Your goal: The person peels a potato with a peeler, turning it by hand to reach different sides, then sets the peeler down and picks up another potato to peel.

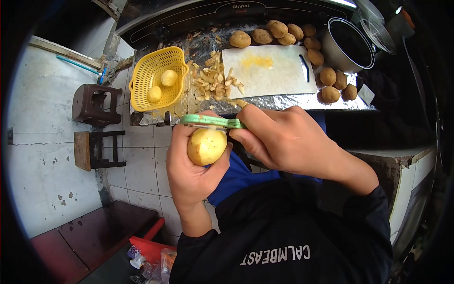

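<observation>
A mostly peeled potato (207, 147) is gripped in my left hand (187, 173), with its pale yellow flesh facing up. My right hand (283, 135) is closed on a green vegetable peeler (210, 121), whose blade lies across the far side of the potato. Beyond my hands, a pile of potato peelings (215, 81) is scattered beside a white cutting board (269, 83) with a yellow stain. Left of the peelings stands a yellow plastic basket (134, 90) holding two peeled potatoes (169, 78).
Unpeeled potatoes (277, 29) line the board's back and right edges. A metal pot (350, 45) stands at the back right, a Rinnai stove (227, 14) behind. The foil-covered counter (283, 102) ends just past my hands. Stools (94, 109) are on the left.
</observation>
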A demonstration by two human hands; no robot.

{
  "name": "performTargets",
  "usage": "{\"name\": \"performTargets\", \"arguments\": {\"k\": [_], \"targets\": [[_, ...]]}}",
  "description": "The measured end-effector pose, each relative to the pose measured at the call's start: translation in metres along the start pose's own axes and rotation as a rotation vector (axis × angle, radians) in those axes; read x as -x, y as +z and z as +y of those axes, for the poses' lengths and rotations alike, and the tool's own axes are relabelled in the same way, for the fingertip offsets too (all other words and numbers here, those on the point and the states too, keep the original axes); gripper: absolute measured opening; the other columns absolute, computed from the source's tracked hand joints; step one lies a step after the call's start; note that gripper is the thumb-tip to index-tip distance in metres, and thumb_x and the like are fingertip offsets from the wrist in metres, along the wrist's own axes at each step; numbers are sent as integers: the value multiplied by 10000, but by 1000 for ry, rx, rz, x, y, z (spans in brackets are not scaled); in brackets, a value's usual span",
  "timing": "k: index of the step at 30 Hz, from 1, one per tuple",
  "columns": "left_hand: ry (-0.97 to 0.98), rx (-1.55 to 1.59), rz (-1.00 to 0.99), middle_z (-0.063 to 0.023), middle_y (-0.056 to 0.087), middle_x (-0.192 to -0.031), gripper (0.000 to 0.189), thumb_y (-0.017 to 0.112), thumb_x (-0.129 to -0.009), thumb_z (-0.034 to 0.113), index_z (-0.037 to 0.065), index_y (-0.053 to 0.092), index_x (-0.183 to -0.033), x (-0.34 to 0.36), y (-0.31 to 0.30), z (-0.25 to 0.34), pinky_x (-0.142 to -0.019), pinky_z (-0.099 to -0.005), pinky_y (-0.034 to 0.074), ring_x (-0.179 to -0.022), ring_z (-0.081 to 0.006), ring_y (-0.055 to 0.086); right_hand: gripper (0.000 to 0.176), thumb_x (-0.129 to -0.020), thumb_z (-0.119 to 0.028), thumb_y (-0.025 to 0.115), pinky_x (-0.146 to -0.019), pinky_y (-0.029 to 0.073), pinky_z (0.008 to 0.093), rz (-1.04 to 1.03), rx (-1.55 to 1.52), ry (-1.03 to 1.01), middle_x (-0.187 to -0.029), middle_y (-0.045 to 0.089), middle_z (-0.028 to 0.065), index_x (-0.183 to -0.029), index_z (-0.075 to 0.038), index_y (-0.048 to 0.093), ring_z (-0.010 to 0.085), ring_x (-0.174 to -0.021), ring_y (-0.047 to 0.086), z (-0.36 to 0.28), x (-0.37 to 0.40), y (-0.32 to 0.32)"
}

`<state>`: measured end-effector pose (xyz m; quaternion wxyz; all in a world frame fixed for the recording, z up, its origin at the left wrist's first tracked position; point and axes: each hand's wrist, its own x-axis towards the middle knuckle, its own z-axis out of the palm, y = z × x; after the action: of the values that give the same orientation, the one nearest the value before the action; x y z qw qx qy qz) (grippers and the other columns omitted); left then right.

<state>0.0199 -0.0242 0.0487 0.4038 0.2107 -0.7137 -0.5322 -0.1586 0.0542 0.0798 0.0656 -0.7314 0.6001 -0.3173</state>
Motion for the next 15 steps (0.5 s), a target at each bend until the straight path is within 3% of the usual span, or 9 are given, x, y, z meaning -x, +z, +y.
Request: {"name": "performTargets", "arguments": {"k": [2, 9, 12, 14, 15], "targets": [[-82, 75, 11, -104, 627, -1078, 459, 690, -763, -108, -24, 486, -1165, -3, 2, 0, -892, -266, 470, -981, -127, 597, 277, -959, -277, 560, -408, 447, 409, 49, -99, 57, -522, 549, 121, -842, -41, 475, 340, -443, 567, 7, -2, 5], [-54, 4, 59, -113, 627, -1086, 465, 692, -767, -99, -21, 479, -1173, -9, 9, -16, -899, -270, 473, -996, -130, 594, 262, -981, -232, 527, -480, 443, 440, 77, -473, 237, -552, 547, 200, -866, 3, 504, 408, -531, 581, 11, -18, 13], [-59, 38, 104, -107, 627, -1072, 461, 706, -772, -67, -22, 488, -1176, -17, 9, -22, -882, -273, 480, -966, -135, 602, 293, -969, -264, 555, -475, 443, 411, 98, -515, 276, -555, 558, 192, -856, 4, 518, 371, -506, 594, 20, -27, 23], [-54, -13, 111, -105, 627, -1065, 456, 712, -772, -54, -23, 496, -1172, -19, 6, -25, -875, -278, 483, -958, -138, 605, 329, -941, -317, 607, -490, 449, 360, 88, -611, 380, -587, 593, 160, -929, 10, 567, 263, -501, 608, 25, -34, 26], [-55, -62, 118, -103, 627, -1059, 452, 719, -771, -42, -24, 504, -1169, -21, 5, -27, -867, -283, 485, -949, -140, 607, 329, -941, -317, 607, -490, 449, 360, 86, -608, 372, -587, 593, 160, -929, 10, 567, 263, -501, 608, 29, -37, 31]]}}
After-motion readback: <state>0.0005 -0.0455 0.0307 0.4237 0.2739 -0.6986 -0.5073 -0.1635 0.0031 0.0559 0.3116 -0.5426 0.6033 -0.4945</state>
